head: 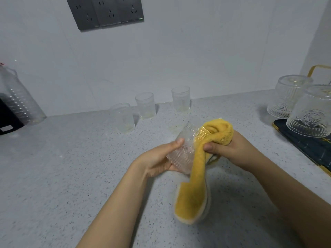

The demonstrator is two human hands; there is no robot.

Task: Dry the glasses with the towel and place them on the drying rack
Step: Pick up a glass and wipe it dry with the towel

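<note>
While tilted, glass (180,153) between hands.

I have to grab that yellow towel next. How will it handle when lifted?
The yellow towel probably goes floppy: its free end hangs limp below the right hand. It looks soft and light, bunching easily into the ribbed glass held by the left hand.

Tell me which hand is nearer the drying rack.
Right. The right hand, gripping the towel, sits beside the drying rack; the left hand holds the glass farther away.
</note>
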